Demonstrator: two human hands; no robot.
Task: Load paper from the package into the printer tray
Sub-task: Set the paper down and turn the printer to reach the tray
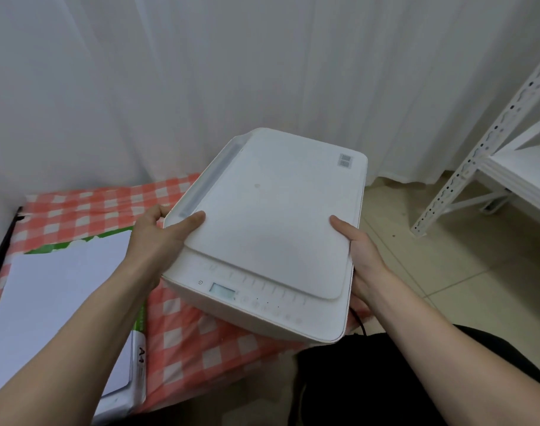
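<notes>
A white printer (pixel 271 222) is held in the air above the table's right edge, tilted, with its control panel toward me. My left hand (pixel 158 232) grips its left side, thumb on the lid. My right hand (pixel 359 256) grips its right side, thumb on top and fingers underneath. The opened paper package (pixel 63 302), green and white with an A4 label, lies at the left on the table with a stack of white sheets showing. The printer's tray is shut or hidden.
The table carries a red and white checked cloth (pixel 185 342). A white curtain (pixel 231 72) hangs behind. A white metal shelf rack (pixel 489 167) stands at the right on the tiled floor. A black cable (pixel 359 324) hangs under the printer.
</notes>
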